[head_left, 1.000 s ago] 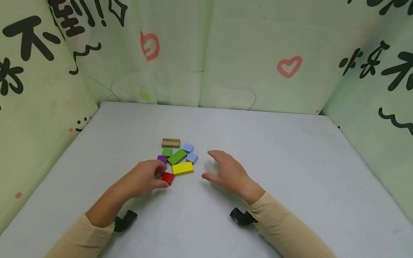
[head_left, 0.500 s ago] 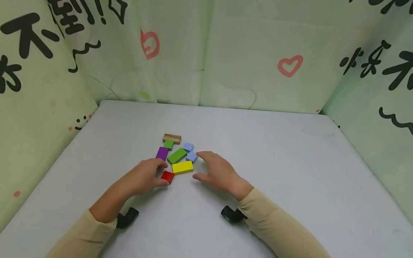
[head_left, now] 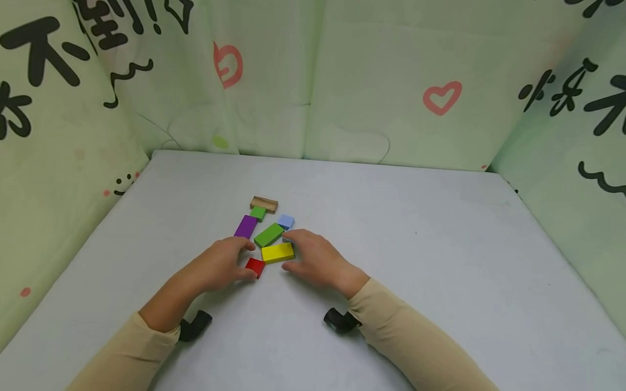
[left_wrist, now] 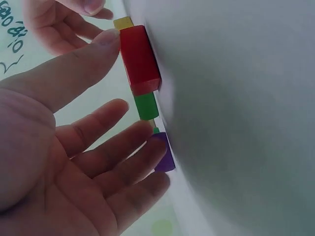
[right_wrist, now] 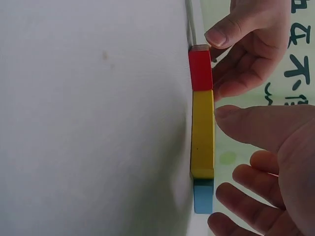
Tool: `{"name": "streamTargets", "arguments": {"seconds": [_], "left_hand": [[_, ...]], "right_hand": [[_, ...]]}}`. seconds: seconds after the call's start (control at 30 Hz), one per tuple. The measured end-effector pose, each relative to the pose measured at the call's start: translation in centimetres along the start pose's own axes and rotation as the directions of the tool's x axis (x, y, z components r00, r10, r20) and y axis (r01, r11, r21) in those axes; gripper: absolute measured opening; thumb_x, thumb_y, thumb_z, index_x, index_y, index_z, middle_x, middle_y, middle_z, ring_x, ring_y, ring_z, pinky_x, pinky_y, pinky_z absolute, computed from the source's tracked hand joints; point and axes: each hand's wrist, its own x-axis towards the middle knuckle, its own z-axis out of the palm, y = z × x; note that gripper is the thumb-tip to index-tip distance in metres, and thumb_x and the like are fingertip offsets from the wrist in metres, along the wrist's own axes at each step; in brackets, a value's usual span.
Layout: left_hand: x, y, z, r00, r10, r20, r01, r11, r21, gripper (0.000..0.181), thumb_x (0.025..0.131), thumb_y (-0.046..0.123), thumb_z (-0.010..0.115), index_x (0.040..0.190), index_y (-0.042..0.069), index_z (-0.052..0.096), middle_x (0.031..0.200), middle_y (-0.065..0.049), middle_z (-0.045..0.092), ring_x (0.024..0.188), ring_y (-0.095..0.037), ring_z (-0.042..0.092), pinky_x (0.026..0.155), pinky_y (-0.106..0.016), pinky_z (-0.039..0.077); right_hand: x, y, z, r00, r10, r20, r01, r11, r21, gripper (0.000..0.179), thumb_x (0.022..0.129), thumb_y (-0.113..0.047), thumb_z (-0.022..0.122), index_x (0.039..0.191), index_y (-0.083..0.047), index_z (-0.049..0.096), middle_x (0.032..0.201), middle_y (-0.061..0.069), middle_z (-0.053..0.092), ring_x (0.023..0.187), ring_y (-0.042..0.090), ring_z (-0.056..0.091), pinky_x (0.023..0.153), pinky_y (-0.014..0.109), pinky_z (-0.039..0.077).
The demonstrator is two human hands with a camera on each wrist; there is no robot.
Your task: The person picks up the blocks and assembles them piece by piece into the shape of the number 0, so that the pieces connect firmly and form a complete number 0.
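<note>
Left grip — red block lies at the thumb's tip.

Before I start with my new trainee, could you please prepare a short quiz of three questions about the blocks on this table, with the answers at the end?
1. Multiple choice: which block is nearest to the thumb of the left grip?
A) a light blue block
B) the red block
C) the purple block

2. True or false: the yellow block stands upright on its short end on the table.

3. Fill in the gap: in the head view, the farthest block, just beyond the small green block, has the colour ____.

Key:
1. B.
2. False; it lies on a long side.
3. Brown.
</note>
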Motion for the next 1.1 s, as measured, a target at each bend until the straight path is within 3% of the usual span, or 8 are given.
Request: {"name": "streamTargets", "arguments": {"seconds": [0.43, 0.83, 1.1], "left_hand": [[0.6, 0.0, 0.1, 0.998, 0.062, 0.013, -0.062, 0.998, -0.004, 0.053, 0.081, 0.02, 0.086, 0.124, 0.001, 0.063, 0.116, -0.01, 0.064, 0.106, -0.025, 0.057, 0.088, -0.037, 0.055], [1.0, -0.1, 0.1, 0.997, 0.075, 0.034, -0.075, 0.997, -0.009, 0.043, 0.083, 0.017, 0.084, 0.119, 0.003, 0.066, 0.104, -0.006, 0.066, 0.094, -0.021, 0.058, 0.084, -0.035, 0.055], [0.9, -0.2, -0.1, 0.998, 0.051, 0.023, -0.05, 0.999, -0.018, 0.043, 0.081, 0.018, 0.085, 0.116, 0.002, 0.066, 0.099, -0.005, 0.065, 0.09, -0.02, 0.058, 0.079, -0.032, 0.055]], "right_hand": [[0.8, -0.2, 0.3, 0.998, -0.058, 0.005, 0.058, 0.998, 0.009, 0.049, 0.092, -0.012, 0.073, 0.135, 0.003, 0.056, 0.131, 0.017, 0.061, 0.121, 0.031, 0.056, 0.106, 0.043, 0.043], [1.2, -0.3, 0.6, 0.996, -0.086, 0.027, 0.087, 0.996, -0.032, 0.042, 0.093, -0.009, 0.071, 0.131, 0.003, 0.06, 0.125, 0.014, 0.065, 0.112, 0.03, 0.059, 0.103, 0.043, 0.045], [1.2, -0.4, 0.7, 0.996, -0.071, 0.056, 0.074, 0.995, -0.07, 0.034, 0.095, -0.008, 0.067, 0.127, 0.001, 0.064, 0.12, 0.012, 0.067, 0.11, 0.029, 0.059, 0.1, 0.041, 0.047]]}}
